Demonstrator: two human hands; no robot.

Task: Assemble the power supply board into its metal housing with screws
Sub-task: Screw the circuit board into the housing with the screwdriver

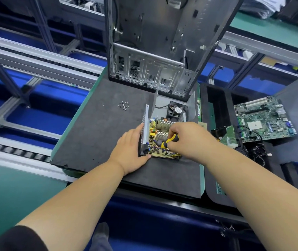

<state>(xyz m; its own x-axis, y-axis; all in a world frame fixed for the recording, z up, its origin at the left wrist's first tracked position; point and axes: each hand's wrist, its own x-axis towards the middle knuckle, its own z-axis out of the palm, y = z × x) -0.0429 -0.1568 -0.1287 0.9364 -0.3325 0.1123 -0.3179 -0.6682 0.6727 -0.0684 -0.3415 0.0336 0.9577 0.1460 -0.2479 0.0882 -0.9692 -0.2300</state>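
The power supply board (160,140), tan and crowded with finned heatsinks and small components, sits inside its folded sheet-metal housing (145,127) on a dark grey foam mat (97,134). The left hand (131,149) lies flat against the housing's left wall, fingers straight, thumb at the near corner. The right hand (188,140) grips a screwdriver (168,141) (yellow-and-black ribbed handle), its tip down at the board's near left corner. A black fan (177,112) sits at the housing's far end. Loose screws (123,105) lie clustered on the mat, well apart. A bare steel computer case (162,42) stands upright behind; a green motherboard (264,118) lies to the right.
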